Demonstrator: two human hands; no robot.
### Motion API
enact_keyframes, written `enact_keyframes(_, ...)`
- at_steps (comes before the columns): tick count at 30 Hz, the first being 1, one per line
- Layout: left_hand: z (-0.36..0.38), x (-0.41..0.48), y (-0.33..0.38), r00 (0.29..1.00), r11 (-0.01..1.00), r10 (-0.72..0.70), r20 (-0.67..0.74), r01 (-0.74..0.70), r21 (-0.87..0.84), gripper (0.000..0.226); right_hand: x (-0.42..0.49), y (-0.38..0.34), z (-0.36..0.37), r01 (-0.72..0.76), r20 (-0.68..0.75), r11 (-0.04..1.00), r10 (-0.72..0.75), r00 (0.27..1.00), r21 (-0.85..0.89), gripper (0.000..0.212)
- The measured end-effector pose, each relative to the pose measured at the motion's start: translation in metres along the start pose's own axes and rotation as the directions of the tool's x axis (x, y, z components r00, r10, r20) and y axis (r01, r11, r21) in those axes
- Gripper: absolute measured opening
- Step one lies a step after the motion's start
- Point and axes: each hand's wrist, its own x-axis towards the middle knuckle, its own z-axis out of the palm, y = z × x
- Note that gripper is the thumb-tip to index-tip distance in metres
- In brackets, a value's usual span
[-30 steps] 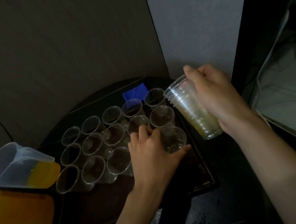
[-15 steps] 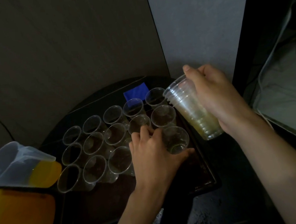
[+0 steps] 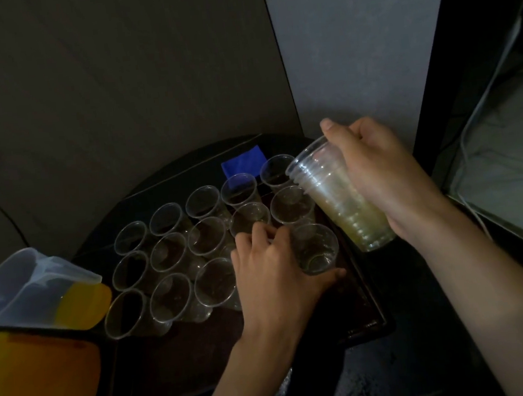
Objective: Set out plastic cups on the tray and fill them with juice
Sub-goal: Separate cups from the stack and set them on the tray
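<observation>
Several clear plastic cups [image 3: 165, 220] stand upright in rows on a dark tray [image 3: 368, 309]; all look empty. My left hand [image 3: 270, 273] wraps around the nearest right-hand cup [image 3: 318, 250], which rests on the tray. My right hand [image 3: 379, 173] holds a tilted stack of nested cups [image 3: 336, 197] above the tray's right edge, its mouth facing left. A clear jug with orange juice [image 3: 82, 304] sits at the left, its lower part cut off by the frame.
The tray lies on a dark round table [image 3: 398, 370] pushed into a wall corner. A blue cloth [image 3: 244, 164] lies behind the far cups. An orange surface [image 3: 38, 379] fills the lower left. A dark frame and cables stand at the right.
Hardly anything differs: my left hand stays on the same cup, fingers shifting slightly around it, and the stack in my right hand holds its place.
</observation>
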Motion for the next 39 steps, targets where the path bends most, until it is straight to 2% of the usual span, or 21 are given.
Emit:
enact_keyframes(4,-0.013,-0.006,0.002,0.998,0.998,0.055,0.002,-0.055,-0.040,0.094,-0.002,-0.003,0.003,-0.006,0.020,0.998,0.005,1.000,0.065,0.039)
enact_keyframes(7,-0.040,-0.014,0.003,0.994,0.972,0.092,-0.054,-0.101,-0.213,0.081,-0.008,-0.006,0.009,-0.011,0.093,0.999,0.006,0.996,0.053,0.041)
enact_keyframes(9,-0.064,-0.016,-0.003,0.999,0.881,-0.009,-0.044,-0.013,-0.473,0.061,-0.017,-0.010,0.019,-0.010,0.202,0.996,-0.009,0.979,0.092,0.039)
enact_keyframes(10,-0.075,-0.016,-0.009,0.996,0.791,-0.078,-0.035,0.041,-0.610,0.053,-0.023,-0.013,0.026,-0.007,0.260,0.993,-0.025,0.965,0.121,0.037)
enact_keyframes(12,-0.092,-0.017,-0.026,0.981,0.658,-0.193,-0.005,0.126,-0.742,0.052,-0.036,-0.021,0.044,0.007,0.371,0.991,-0.056,0.927,0.131,0.037)
enact_keyframes(15,-0.108,-0.026,-0.050,0.955,0.633,-0.295,0.005,0.200,-0.748,0.048,-0.057,-0.028,0.073,0.052,0.485,0.988,-0.117,0.866,0.146,0.046)
enact_keyframes(19,-0.120,-0.043,-0.083,0.943,0.594,-0.329,0.055,0.252,-0.764,0.046,-0.081,-0.029,0.111,0.119,0.596,0.979,-0.195,0.779,0.165,0.034)
enact_keyframes(21,-0.126,-0.052,-0.099,0.920,0.533,-0.385,0.066,0.280,-0.798,0.052,-0.090,-0.030,0.126,0.132,0.631,0.976,-0.213,0.746,0.173,0.031)
enact_keyframes(24,-0.130,-0.065,-0.121,0.891,0.519,-0.453,0.020,0.282,-0.807,0.056,-0.103,-0.028,0.143,0.166,0.667,0.971,-0.237,0.706,0.170,0.034)
enact_keyframes(28,-0.135,-0.079,-0.150,0.818,0.438,-0.573,-0.051,0.254,-0.862,0.057,-0.114,-0.019,0.154,0.205,0.693,0.974,-0.216,0.688,0.100,0.037)
enact_keyframes(32,-0.153,-0.091,-0.173,0.768,0.506,-0.611,-0.194,0.190,-0.841,0.055,-0.105,-0.019,0.154,0.233,0.666,0.972,-0.182,0.723,0.013,0.040)
enact_keyframes(34,-0.162,-0.097,-0.181,0.791,0.565,-0.573,-0.215,0.191,-0.803,0.054,-0.099,-0.022,0.152,0.236,0.640,0.972,-0.185,0.746,0.006,0.044)
enact_keyframes(37,-0.161,-0.104,-0.186,0.861,0.760,-0.456,-0.225,0.245,-0.602,0.064,-0.096,-0.024,0.152,0.211,0.616,0.977,-0.179,0.767,0.021,0.045)
enact_keyframes(39,-0.152,-0.108,-0.187,0.888,0.827,-0.409,-0.210,0.264,-0.496,0.070,-0.099,-0.023,0.155,0.221,0.606,0.975,-0.188,0.773,0.021,0.045)
